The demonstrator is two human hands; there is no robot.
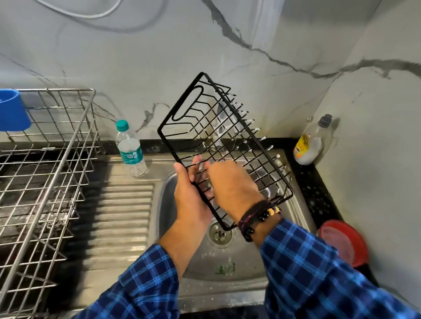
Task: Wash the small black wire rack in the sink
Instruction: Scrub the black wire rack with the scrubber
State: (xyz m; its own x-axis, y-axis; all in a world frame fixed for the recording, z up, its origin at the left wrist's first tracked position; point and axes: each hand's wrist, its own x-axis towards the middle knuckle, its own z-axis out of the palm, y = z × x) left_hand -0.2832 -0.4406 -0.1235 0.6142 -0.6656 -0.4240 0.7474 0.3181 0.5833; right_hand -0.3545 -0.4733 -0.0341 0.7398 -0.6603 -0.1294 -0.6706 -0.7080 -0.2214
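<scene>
The small black wire rack (208, 114) is held tilted above the steel sink (243, 275), its handle end raised toward the wall. My left hand (191, 198) grips the rack's lower left edge from below. My right hand (230, 183) lies on the rack's wires near that same end, fingers bent onto the grid; whether it grips a wire I cannot tell. The tap (221, 125) shows through the rack behind it. The sink drain (220, 233) sits just under the rack's lowest corner.
A large steel wire basket (39, 171) with a blue plastic holder (4, 110) fills the left side. A water bottle (129, 150) stands on the ribbed drainboard (125, 208). A dish soap bottle (311, 142) is in the back right corner, and a red lidded container (344, 240) at the right.
</scene>
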